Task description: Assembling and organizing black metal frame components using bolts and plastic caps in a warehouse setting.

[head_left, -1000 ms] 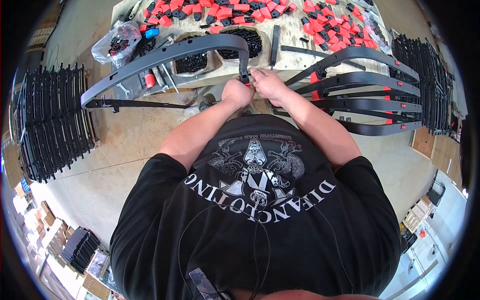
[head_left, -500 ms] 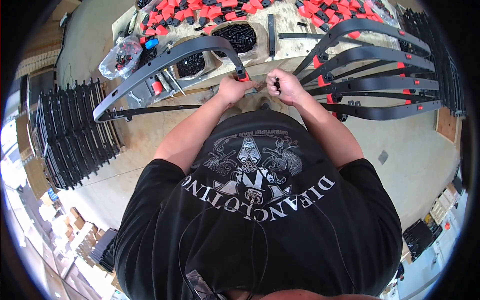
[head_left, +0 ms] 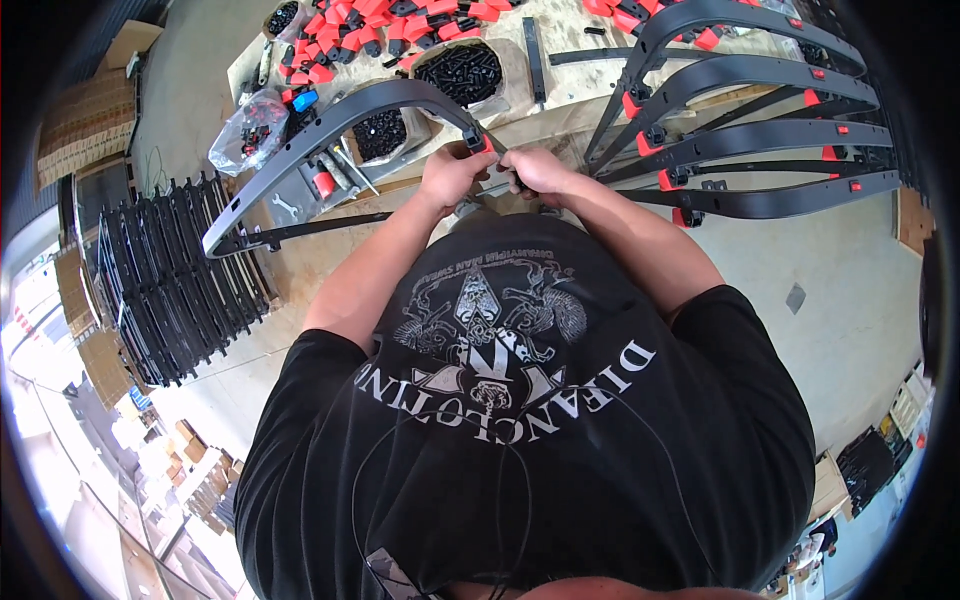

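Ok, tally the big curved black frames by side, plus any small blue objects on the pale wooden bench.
Big curved black frame at the person's left hand: 1
Big curved black frames at right: 4
Small blue object on the bench: 1
Total: 6

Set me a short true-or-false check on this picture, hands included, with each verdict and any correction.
1. The left hand is at the red-fitted end of a curved black frame. True.
2. The right hand holds the wrench. False: the right hand is close beside the left hand; the wrench lies off to the left.
3. Red and black pieces are heaped on the table. True.
4. Only one curved frame is in view. False: other curved frames are on the right.
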Demonstrator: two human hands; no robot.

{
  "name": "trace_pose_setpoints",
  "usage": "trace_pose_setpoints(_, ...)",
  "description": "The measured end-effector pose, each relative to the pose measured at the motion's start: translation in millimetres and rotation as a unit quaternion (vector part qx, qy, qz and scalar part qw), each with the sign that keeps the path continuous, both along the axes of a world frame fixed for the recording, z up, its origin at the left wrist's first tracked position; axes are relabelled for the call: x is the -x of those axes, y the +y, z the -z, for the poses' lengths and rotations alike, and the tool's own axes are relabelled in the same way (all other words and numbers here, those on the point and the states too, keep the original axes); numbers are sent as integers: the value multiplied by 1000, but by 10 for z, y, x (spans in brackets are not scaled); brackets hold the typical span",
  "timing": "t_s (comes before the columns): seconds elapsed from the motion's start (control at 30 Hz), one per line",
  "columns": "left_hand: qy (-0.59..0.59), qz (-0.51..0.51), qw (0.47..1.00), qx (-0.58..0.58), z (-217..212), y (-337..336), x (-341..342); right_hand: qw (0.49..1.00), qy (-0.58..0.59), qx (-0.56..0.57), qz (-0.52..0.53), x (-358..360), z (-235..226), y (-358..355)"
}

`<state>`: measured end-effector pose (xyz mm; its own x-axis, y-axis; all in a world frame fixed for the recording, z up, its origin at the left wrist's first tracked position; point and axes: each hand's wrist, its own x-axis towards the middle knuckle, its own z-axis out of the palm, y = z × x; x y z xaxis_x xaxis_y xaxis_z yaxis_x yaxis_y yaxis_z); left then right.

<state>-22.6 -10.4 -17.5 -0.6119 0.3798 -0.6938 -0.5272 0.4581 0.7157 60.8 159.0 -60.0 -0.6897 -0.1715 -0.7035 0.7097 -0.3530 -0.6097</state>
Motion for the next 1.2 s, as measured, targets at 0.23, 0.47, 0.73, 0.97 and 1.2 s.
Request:
trace_pose_setpoints(0.23, -39, -18, 993, -113, 6, -175, -14, 998, 16, -59, -34, 65, 201, -67)
trace_pose_setpoints(0.47, 126, -69, 980, 135, 91, -556, 108, 998, -37, -45, -17, -99, 214, 150)
trace_pose_setpoints(0.73, 215, -139, 857, 447, 502, -1671, 661, 990, -108, -84, 17, -604, 311, 322)
trace_pose_setpoints(0.97, 199, -30, 853, 481, 514, -1681, 742, 985, -106, -130, -43, -472, 85, 344)
trace_pose_setpoints(1.2, 174, 34, 872, 457, 420, -1749, 832, 991, -88, -101, -22, -428, -54, 301)
